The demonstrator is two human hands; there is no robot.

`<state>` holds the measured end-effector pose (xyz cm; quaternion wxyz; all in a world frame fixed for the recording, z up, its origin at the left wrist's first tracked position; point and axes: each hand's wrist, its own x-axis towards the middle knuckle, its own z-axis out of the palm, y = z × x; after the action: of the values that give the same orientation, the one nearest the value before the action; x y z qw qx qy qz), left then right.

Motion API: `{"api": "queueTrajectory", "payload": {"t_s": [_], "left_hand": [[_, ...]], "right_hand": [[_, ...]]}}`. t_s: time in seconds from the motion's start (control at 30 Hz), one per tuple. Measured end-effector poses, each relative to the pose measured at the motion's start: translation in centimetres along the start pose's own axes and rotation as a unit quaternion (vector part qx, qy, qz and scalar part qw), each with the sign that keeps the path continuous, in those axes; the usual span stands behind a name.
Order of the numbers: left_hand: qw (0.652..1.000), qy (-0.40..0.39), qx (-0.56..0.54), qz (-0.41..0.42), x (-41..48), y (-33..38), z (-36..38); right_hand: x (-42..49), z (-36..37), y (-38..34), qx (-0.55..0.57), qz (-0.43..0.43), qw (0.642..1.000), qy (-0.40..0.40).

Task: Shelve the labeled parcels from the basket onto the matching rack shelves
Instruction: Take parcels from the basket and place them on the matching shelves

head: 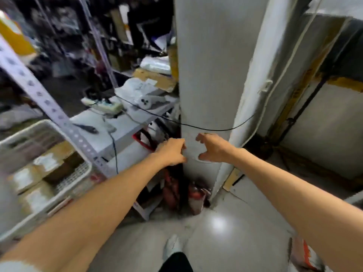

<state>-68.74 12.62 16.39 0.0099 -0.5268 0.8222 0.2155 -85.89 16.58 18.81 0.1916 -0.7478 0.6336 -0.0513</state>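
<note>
White-on-white blur between left hand (pixel 172 152) and right hand (pixel 214 148): possibly a smooth pale parcel (pixel 191 155) against the painted pillar (pixel 206 75), with a curved edge under the right thumb. Fingers of both curled inward, thumbs set apart from them; gripping or merely reaching, impossible to tell. Probably mid-carry toward the rack. Other cardboard parcels (pixel 55 156), boxy, matte, white-labelled, low left in the latticed plastic basket (pixel 78 171). Next: reading a label, then finding the matching shelf (pixel 121 126) beside the perforated steel upright (pixel 49 103).

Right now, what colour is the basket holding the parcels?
White. The basket has lattice sides, and the head view shows it best, at the left.
</note>
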Motion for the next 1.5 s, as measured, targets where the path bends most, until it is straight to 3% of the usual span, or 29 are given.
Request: {"api": "queueTrajectory", "payload": {"t_s": [0.13, 0.3, 0.53, 0.87, 1.27, 1.5], "left_hand": [[0.990, 0.023, -0.011, -0.141, -10.3, -11.2, -0.9], [0.950, 0.098, -0.061, -0.292, -22.9, -20.0, -1.5], [0.897, 0.136, -0.120, -0.403, -33.9, -29.3, -1.2], [0.871, 0.145, -0.169, -0.439, -38.4, -43.9, -4.2], [0.877, 0.091, -0.205, -0.425, -31.2, -56.8, -4.3], [0.841, 0.063, -0.252, -0.475, -26.1, -65.5, -3.4]], "right_hand": [[2.8, 4.7, -10.7, -0.003, -0.142, 0.988, -0.058], [4.2, 8.8, -23.5, -0.024, -0.275, 0.954, -0.116], [6.5, 15.3, -38.4, -0.095, -0.376, 0.909, -0.154], [13.8, 21.3, -51.6, -0.113, -0.369, 0.905, -0.181], [25.6, 26.5, -55.3, -0.132, -0.304, 0.908, -0.256], [35.7, 31.3, -58.9, -0.177, -0.301, 0.890, -0.293]]}}
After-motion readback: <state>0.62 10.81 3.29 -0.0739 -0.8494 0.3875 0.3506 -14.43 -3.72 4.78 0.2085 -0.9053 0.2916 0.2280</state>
